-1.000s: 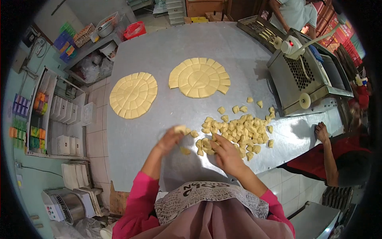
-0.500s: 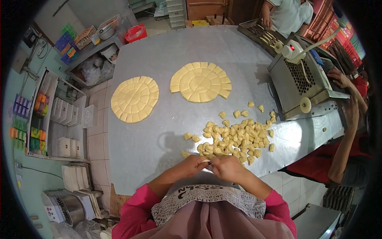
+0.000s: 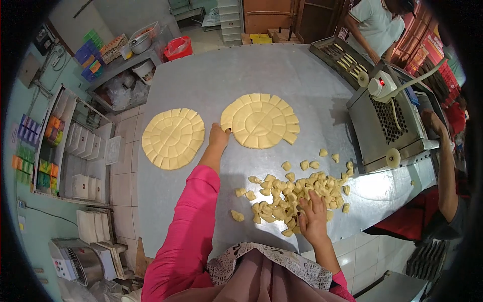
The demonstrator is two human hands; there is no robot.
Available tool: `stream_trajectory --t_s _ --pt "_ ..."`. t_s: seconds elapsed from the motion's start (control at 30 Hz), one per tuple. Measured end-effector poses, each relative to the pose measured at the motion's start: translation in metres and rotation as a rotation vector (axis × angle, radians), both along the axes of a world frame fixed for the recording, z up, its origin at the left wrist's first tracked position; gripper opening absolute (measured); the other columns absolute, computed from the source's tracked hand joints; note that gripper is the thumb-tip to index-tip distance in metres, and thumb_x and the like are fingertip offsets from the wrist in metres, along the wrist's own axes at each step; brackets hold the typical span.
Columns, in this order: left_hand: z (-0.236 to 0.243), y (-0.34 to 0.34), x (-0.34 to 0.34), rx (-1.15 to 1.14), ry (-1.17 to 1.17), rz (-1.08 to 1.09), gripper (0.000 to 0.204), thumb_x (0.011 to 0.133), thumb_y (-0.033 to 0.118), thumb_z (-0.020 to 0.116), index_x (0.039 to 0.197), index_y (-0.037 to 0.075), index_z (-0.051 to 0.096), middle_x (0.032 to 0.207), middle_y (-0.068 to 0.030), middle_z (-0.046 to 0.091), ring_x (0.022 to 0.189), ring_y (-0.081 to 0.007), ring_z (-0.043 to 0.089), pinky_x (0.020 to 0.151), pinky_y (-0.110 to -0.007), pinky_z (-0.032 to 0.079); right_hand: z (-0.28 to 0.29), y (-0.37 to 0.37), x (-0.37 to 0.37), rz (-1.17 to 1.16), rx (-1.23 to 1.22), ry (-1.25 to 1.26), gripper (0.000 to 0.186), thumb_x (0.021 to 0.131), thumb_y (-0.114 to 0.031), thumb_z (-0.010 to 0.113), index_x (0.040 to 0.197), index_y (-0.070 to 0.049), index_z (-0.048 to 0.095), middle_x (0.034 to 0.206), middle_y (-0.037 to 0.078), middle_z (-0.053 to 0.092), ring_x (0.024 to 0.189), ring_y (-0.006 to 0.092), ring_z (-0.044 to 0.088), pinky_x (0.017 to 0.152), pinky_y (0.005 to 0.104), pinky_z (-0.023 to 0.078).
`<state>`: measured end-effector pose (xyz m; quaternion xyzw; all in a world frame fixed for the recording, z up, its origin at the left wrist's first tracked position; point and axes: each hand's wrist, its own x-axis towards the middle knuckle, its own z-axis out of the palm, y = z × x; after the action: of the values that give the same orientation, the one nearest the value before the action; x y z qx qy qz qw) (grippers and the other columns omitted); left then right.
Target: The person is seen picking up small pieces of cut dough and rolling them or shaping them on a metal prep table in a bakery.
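Note:
Two flat rounds of pale yellow dough, scored into many pieces, lie on the metal table. My left hand (image 3: 218,138) reaches forward to the left edge of the right dough round (image 3: 264,121), its thumb and fingers closed about an edge piece. Left of that hand is the other dough round (image 3: 173,138). Nearer to me spreads a heap of small dough lumps (image 3: 282,199). My right hand (image 3: 314,217) rests on the heap's near side, fingers spread and partly among the lumps. A single lump (image 3: 237,216) sits apart at the heap's left.
On the right stands a metal machine (image 3: 387,126) with a perforated side and rollers. A tray (image 3: 342,60) with long dough strips lies beyond it, near a person in a white shirt. Another person's arm (image 3: 445,171) reaches to the machine. A red bin (image 3: 178,48) stands far left.
My hands were together at the near table edge. The left has gone forward to the right dough round; the right has moved onto the lumps. The view has shifted slightly.

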<state>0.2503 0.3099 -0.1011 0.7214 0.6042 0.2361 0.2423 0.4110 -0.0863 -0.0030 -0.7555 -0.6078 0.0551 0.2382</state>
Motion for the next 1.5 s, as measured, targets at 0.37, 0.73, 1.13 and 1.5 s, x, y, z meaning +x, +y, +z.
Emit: stream_trajectory --t_s 0.37,0.73,1.13,1.5 --pt "0.021 -0.118 -0.080 -0.788 -0.729 -0.229 0.019 0.089 0.008 0.046 0.106 0.006 0.053 0.088 0.0006 0.057 0.069 -0.0090 0.050 0.062 -0.024 0.043 0.012 0.044 -0.035 0.396 0.099 0.138 0.041 0.075 -0.005 0.064 0.115 -0.006 0.057 0.128 0.019 0.048 0.115 0.0353 0.049 0.096 0.0442 0.041" --pt "0.091 -0.263 -0.098 -0.524 -0.406 -0.623 0.016 0.092 0.013 0.054 0.097 -0.002 0.058 0.076 -0.0061 0.060 0.069 -0.0131 0.053 0.067 -0.028 0.046 0.013 0.067 -0.087 0.548 -0.124 0.155 0.019 0.079 -0.006 0.054 0.096 0.003 0.052 0.087 0.015 0.056 0.086 0.0321 0.059 0.069 0.0386 0.051" --pt "0.048 -0.142 -0.040 0.487 0.150 -0.906 0.028 0.079 0.022 0.064 0.102 0.008 0.067 0.126 -0.0162 0.054 0.098 -0.0369 0.060 0.079 -0.046 0.050 0.022 0.021 0.002 0.248 -0.065 -0.116 0.039 0.072 -0.014 0.063 0.110 -0.004 0.061 0.126 0.020 0.051 0.118 0.0369 0.048 0.103 0.0516 0.032" --pt "0.003 0.047 0.018 -0.149 0.191 -0.066 0.035 0.080 0.021 0.066 0.106 -0.001 0.057 0.103 -0.0220 0.062 0.096 -0.0347 0.061 0.081 -0.044 0.048 -0.005 0.017 0.000 0.125 0.016 0.159 0.040 0.072 -0.003 0.063 0.111 -0.004 0.060 0.131 0.019 0.046 0.117 0.0379 0.046 0.100 0.0471 0.037"
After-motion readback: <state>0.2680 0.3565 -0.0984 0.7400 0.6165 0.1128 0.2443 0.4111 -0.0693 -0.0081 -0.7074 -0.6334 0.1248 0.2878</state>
